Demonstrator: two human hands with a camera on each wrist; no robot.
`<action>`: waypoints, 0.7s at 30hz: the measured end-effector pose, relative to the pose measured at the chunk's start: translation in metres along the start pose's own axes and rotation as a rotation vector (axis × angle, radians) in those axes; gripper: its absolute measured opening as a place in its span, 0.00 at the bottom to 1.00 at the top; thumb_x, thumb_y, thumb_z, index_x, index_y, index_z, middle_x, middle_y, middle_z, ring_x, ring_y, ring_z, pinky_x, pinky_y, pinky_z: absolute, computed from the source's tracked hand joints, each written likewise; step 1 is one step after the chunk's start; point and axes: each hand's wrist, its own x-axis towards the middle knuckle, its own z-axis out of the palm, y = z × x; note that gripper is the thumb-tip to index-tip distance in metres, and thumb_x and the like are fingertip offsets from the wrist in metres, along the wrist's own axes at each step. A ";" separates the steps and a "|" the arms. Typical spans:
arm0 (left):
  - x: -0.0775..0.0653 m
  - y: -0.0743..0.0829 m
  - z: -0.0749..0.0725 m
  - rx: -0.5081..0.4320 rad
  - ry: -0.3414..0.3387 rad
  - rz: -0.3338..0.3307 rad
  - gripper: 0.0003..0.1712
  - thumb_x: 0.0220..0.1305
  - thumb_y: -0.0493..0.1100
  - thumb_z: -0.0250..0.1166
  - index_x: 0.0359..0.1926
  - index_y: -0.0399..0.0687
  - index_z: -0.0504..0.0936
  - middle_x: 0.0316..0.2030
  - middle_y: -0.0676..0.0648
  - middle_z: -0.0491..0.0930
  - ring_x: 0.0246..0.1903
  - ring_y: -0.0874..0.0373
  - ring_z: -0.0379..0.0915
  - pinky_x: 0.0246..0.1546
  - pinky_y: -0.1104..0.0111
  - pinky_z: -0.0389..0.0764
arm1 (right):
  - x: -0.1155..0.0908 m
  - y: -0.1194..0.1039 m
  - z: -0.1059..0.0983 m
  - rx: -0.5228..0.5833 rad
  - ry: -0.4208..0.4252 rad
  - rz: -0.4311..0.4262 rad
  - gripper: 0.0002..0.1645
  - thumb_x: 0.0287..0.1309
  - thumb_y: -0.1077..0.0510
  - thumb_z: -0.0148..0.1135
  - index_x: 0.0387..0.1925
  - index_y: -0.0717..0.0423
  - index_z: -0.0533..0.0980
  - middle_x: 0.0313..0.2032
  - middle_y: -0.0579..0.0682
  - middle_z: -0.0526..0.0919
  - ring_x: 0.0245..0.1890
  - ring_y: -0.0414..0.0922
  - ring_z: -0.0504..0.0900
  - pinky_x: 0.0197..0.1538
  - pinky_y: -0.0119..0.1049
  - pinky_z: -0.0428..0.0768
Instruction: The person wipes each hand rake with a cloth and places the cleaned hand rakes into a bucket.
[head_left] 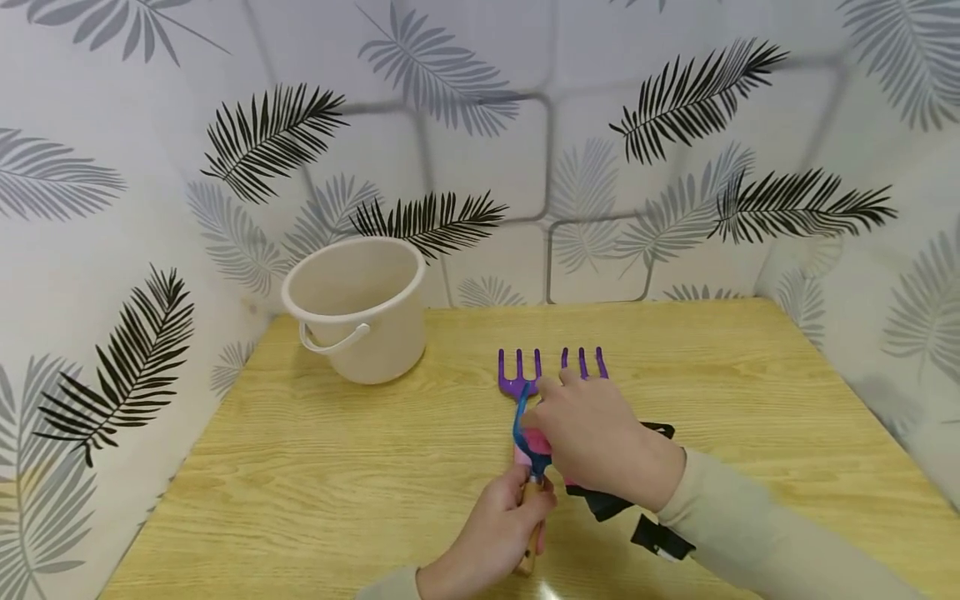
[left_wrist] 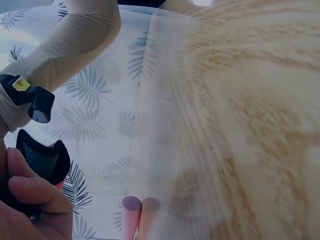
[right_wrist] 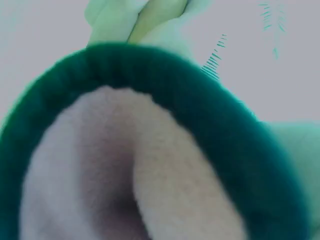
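My left hand point(head_left: 495, 521) grips the wooden handle point(head_left: 528, 546) of a small blue trowel point(head_left: 519, 432), its blade pointing away from me. Over the blade, my right hand point(head_left: 588, 429) holds a pink cloth point(head_left: 534, 442) against its hollow; most of the cloth is hidden by the fingers. A dark rim point(right_wrist: 120, 60) surrounds soft, pale material in the right wrist view. Curled fingers of the left hand point(left_wrist: 42, 205) show in the left wrist view. Just beyond the trowel lie two purple hand forks point(head_left: 517, 385), one with its lower part behind the right hand.
A cream bucket point(head_left: 382, 346) with a white handle stands at the back left of the wooden table point(head_left: 337, 467). Something black with a pink edge point(head_left: 606, 504) lies under the right wrist. Leaf-patterned covering point(head_left: 480, 167) rises behind the table.
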 end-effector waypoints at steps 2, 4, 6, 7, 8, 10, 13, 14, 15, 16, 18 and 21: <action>0.000 0.001 0.000 0.009 -0.010 0.000 0.11 0.74 0.43 0.54 0.46 0.37 0.72 0.17 0.50 0.72 0.13 0.64 0.63 0.13 0.76 0.62 | 0.003 -0.002 0.000 0.004 0.011 0.001 0.16 0.47 0.59 0.73 0.39 0.37 0.86 0.38 0.49 0.82 0.31 0.48 0.75 0.23 0.39 0.77; 0.001 0.002 0.000 0.023 -0.008 -0.004 0.12 0.74 0.44 0.54 0.45 0.37 0.72 0.17 0.50 0.72 0.13 0.63 0.63 0.14 0.76 0.61 | 0.004 -0.004 0.000 0.010 0.013 -0.003 0.17 0.47 0.59 0.72 0.40 0.37 0.86 0.39 0.50 0.83 0.32 0.49 0.75 0.24 0.41 0.78; 0.001 0.003 0.000 0.035 0.014 -0.016 0.12 0.73 0.44 0.54 0.45 0.38 0.73 0.17 0.51 0.73 0.13 0.63 0.62 0.13 0.76 0.61 | 0.002 -0.003 0.000 0.023 0.005 -0.004 0.16 0.46 0.59 0.73 0.39 0.38 0.86 0.39 0.50 0.82 0.33 0.49 0.76 0.26 0.41 0.79; 0.002 0.003 -0.001 0.038 0.028 -0.021 0.12 0.73 0.45 0.55 0.45 0.39 0.74 0.17 0.51 0.73 0.12 0.64 0.61 0.12 0.76 0.61 | 0.001 -0.002 -0.001 0.024 -0.002 -0.003 0.16 0.45 0.59 0.74 0.38 0.39 0.86 0.39 0.51 0.83 0.34 0.50 0.77 0.27 0.42 0.80; 0.002 0.004 -0.002 0.042 0.044 -0.023 0.11 0.73 0.45 0.55 0.44 0.39 0.74 0.17 0.51 0.73 0.12 0.64 0.61 0.12 0.76 0.61 | -0.001 0.000 -0.001 0.029 -0.007 -0.003 0.16 0.45 0.59 0.74 0.38 0.39 0.87 0.39 0.51 0.83 0.34 0.50 0.78 0.27 0.42 0.81; 0.003 0.004 -0.004 0.037 0.070 -0.025 0.11 0.72 0.44 0.56 0.44 0.39 0.74 0.16 0.51 0.72 0.11 0.64 0.61 0.10 0.76 0.60 | -0.005 0.004 -0.001 0.037 -0.034 0.008 0.15 0.44 0.60 0.75 0.36 0.40 0.87 0.35 0.50 0.82 0.33 0.50 0.78 0.27 0.41 0.82; 0.006 0.004 -0.009 0.019 0.100 -0.020 0.11 0.71 0.43 0.58 0.44 0.37 0.74 0.15 0.51 0.71 0.12 0.64 0.62 0.11 0.77 0.60 | -0.009 0.011 0.000 0.030 -0.072 0.034 0.15 0.45 0.61 0.74 0.36 0.40 0.87 0.32 0.49 0.81 0.31 0.49 0.78 0.24 0.41 0.82; 0.006 0.003 -0.010 0.012 0.108 -0.017 0.11 0.71 0.43 0.58 0.44 0.37 0.74 0.16 0.51 0.71 0.13 0.64 0.62 0.11 0.77 0.60 | -0.010 0.014 0.001 0.031 -0.080 0.045 0.16 0.45 0.61 0.74 0.36 0.39 0.87 0.32 0.48 0.80 0.30 0.48 0.77 0.22 0.40 0.80; 0.007 0.003 -0.011 0.006 0.113 -0.021 0.11 0.71 0.43 0.59 0.44 0.37 0.73 0.16 0.51 0.72 0.13 0.64 0.62 0.11 0.76 0.60 | -0.011 0.016 0.001 0.031 -0.081 0.057 0.16 0.45 0.62 0.73 0.37 0.38 0.87 0.32 0.48 0.80 0.29 0.47 0.77 0.20 0.39 0.79; 0.008 0.003 -0.013 0.008 0.118 -0.026 0.11 0.71 0.43 0.59 0.44 0.38 0.74 0.17 0.51 0.74 0.13 0.65 0.61 0.11 0.76 0.60 | -0.012 0.018 0.002 0.028 -0.074 0.064 0.18 0.45 0.62 0.72 0.38 0.37 0.87 0.33 0.48 0.81 0.30 0.47 0.77 0.19 0.39 0.78; 0.009 0.004 -0.016 0.008 0.125 -0.045 0.13 0.72 0.45 0.59 0.46 0.39 0.74 0.20 0.50 0.78 0.11 0.65 0.60 0.10 0.76 0.61 | -0.014 0.020 0.002 0.041 -0.034 0.081 0.19 0.47 0.60 0.72 0.41 0.35 0.86 0.36 0.49 0.82 0.30 0.47 0.76 0.18 0.38 0.77; 0.011 0.007 -0.023 0.026 0.136 -0.075 0.19 0.73 0.52 0.59 0.47 0.38 0.74 0.23 0.48 0.82 0.07 0.65 0.56 0.09 0.76 0.62 | -0.018 0.023 0.002 0.085 0.113 0.083 0.19 0.51 0.58 0.72 0.45 0.37 0.86 0.39 0.50 0.82 0.32 0.48 0.77 0.20 0.37 0.77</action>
